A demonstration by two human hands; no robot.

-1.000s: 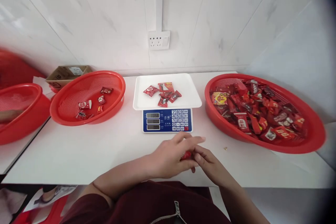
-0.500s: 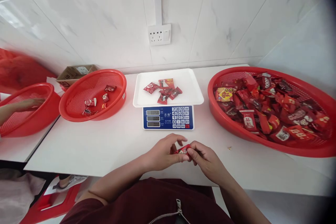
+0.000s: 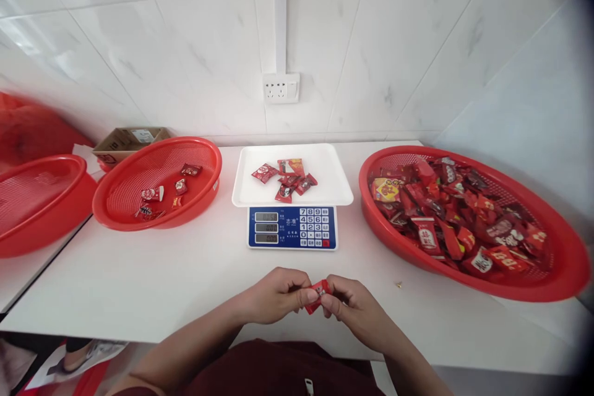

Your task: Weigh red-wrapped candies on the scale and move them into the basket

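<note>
Close to the table's front edge, a small red wrapped candy (image 3: 318, 295) is pinched between both hands. My left hand (image 3: 279, 298) has thumb and fingers closed on its left end. The fingers of my right hand (image 3: 353, 307) grip its right side. Beyond the hands stands a blue digital scale (image 3: 291, 236), its display digits too faint to read surely. On the scale's white tray (image 3: 331, 179) lies a cluster of several red candy packets (image 3: 284, 193).
A large red basket (image 3: 468, 288) heaped with red packets stands at right. Left of the scale is a red basket (image 3: 125, 182) with several packets; another red basket (image 3: 28, 232) is farther left. A cardboard box (image 3: 121, 142) sits behind. A tiny gold scrap (image 3: 398, 284) lies on the tabletop.
The left fingers have closed onto the candy, which both hands now hold, turned to a different angle. The view has tilted upward. The other person's hand at far left is out of sight.
</note>
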